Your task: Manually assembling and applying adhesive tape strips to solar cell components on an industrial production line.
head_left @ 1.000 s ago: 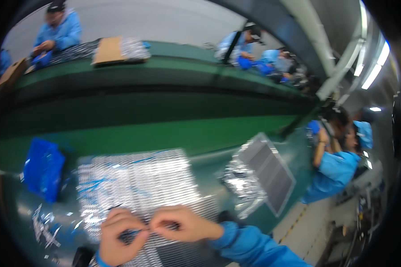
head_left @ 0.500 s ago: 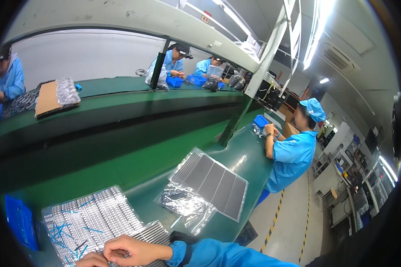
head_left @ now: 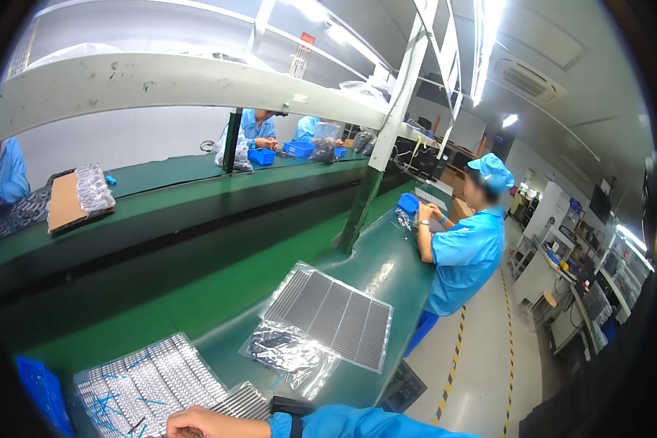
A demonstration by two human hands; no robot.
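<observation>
The silvery ridged sheet [head_left: 179, 371], strewn with thin blue strips [head_left: 152, 401], lies just beyond and left of the right hand [head_left: 210, 423], whose fingers curl; I cannot tell whether they grasp anything. The left hand is out of view. Careful work here likely calls for light fingertips and a flat sheet. Farther right of the grip lies a grey slatted panel [head_left: 343, 317]; well left, a blue plastic bin [head_left: 44, 394].

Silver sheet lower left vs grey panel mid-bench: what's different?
The silver sheet is bright; the grey panel is darker, striped. Blue strips lie on the silver sheet; none show on the grey panel. The right hand is at the silver sheet's edge; no hand touches the grey panel. Both lie on the green bench.
</observation>
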